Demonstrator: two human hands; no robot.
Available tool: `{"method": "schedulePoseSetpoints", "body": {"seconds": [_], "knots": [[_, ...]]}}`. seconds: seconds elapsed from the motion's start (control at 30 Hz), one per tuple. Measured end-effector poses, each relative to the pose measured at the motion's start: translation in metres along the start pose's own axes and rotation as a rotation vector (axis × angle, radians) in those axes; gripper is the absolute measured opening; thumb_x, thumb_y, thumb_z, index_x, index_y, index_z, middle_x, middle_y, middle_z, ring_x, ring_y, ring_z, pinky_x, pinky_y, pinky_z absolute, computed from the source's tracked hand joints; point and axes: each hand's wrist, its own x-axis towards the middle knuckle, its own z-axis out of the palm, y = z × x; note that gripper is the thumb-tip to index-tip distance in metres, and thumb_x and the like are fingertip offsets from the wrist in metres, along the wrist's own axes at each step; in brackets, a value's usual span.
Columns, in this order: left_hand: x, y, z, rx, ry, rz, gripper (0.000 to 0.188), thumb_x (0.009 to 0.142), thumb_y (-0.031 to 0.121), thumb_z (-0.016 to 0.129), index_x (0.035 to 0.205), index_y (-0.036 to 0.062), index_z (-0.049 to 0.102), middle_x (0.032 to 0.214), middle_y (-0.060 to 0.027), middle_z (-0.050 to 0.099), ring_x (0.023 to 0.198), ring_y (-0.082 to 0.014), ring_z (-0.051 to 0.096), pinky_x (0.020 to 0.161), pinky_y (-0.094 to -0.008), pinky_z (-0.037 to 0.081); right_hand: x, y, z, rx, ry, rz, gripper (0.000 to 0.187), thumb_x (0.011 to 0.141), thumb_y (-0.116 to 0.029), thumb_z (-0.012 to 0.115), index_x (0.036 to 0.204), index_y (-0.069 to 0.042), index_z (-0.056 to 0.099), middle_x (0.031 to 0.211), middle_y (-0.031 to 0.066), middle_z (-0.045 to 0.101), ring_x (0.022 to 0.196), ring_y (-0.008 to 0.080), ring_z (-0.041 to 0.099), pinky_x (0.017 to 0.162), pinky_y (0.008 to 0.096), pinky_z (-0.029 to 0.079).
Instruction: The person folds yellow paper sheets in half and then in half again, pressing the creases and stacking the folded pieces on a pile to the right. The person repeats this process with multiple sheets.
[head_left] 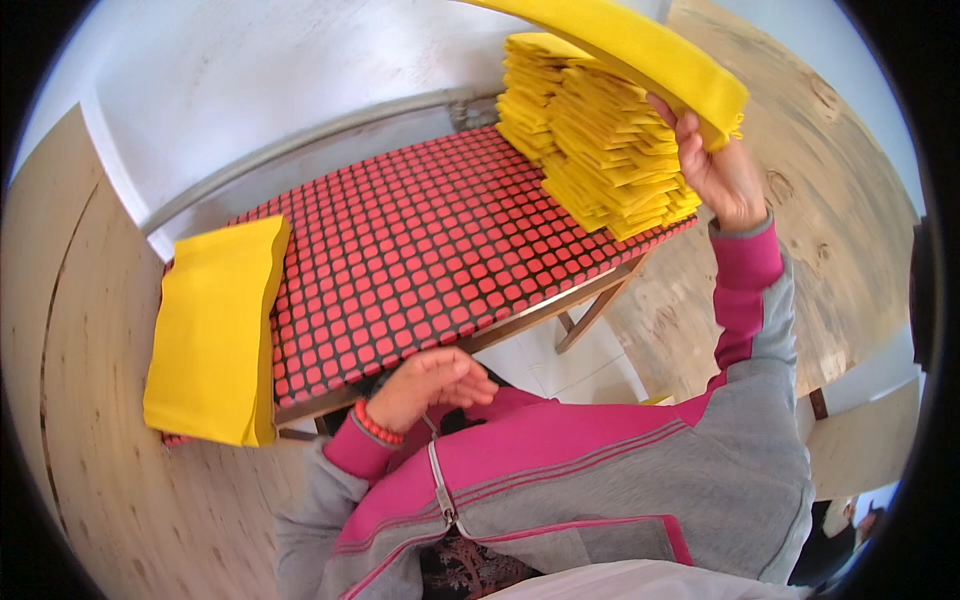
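My right hand [722, 180] is raised at the upper right, its fingers closed round the end of a long folded yellow cloth piece [640, 50]. That piece arches above a tall stack of folded yellow cloth pieces [615, 150], and its far end runs out of the picture at the top. My left hand [430, 388], with a red bead bracelet [378, 422] at the wrist, hovers by the table's near edge. Its fingers are loosely bent and apart from the thumb, with nothing seen in them. A flatter yellow cloth pile [215, 335] lies at the table's left end.
The table's cover [400, 255] is red and black checked, on a wooden frame [590, 300]. Behind it a pipe [300, 150] runs along a white wall [280, 70]. Wooden boards [840, 180] stand to the right, with more wood [90, 330] at the left.
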Motion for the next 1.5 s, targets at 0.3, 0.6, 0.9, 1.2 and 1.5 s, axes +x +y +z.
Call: {"method": "schedulePoseSetpoints", "body": {"seconds": [0.3,0.6,0.9,1.2,1.5], "knots": [[-0.005,-0.006,-0.039,1.348,0.895,1.073,0.031,0.081,0.001,0.075,0.112,0.003,0.069,0.108,-0.0136,0.072,0.095,-0.0327,0.07,0.084,-0.0369,0.057,-0.043,0.229,-0.029,0.278,0.112,0.43,0.047,0.111,-0.021,0.046,0.151,0.0,0.039,0.154,0.0241,0.044,0.098,0.0143,0.071,0.08,0.0235,0.063],[-0.004,-0.033,-0.089,1.781,0.897,0.902,0.044,0.082,0.011,0.078,0.125,0.0044,0.067,0.134,-0.0122,0.064,0.121,-0.032,0.062,0.107,-0.0503,0.047,-0.032,0.264,-0.073,-0.459,0.078,0.42,0.041,0.105,-0.02,0.06,0.142,-0.005,0.052,0.127,0.0069,0.066,0.107,0.0131,0.068,0.086,0.0263,0.059],[0.025,-0.019,-0.097,1.855,0.757,0.543,0.063,0.095,0.036,0.068,0.148,0.0081,0.052,0.16,-0.017,0.041,0.148,-0.0322,0.039,0.121,-0.0575,0.024,-0.01,0.226,-0.081,-0.92,0.292,0.433,0.055,0.104,-0.047,0.056,0.142,-0.007,0.053,0.12,0.0037,0.07,0.097,0.0132,0.072,0.081,0.0268,0.055],[0.032,0.007,-0.14,1.865,0.924,0.446,0.061,0.092,0.034,0.073,0.142,0.0028,0.057,0.154,-0.0208,0.047,0.143,-0.0371,0.045,0.12,-0.0579,0.027,-0.011,0.255,-0.107,-1.428,0.409,-0.275,0.048,0.09,-0.006,0.075,0.134,0.001,0.058,0.114,0.0122,0.069,0.1,0.0199,0.068,0.089,0.0327,0.054],[0.058,0.011,-0.155,1.948,0.93,0.418,0.058,0.092,0.034,0.073,0.138,0.0012,0.059,0.152,-0.0219,0.049,0.139,-0.0362,0.049,0.119,-0.0584,0.028,-0.012,0.264,-0.103,-1.605,-0.049,-0.614,0.072,0.073,-0.025,0.091,0.133,-0.002,0.059,0.135,0.0169,0.065,0.122,0.0356,0.062,0.109,0.046,0.043]]}}
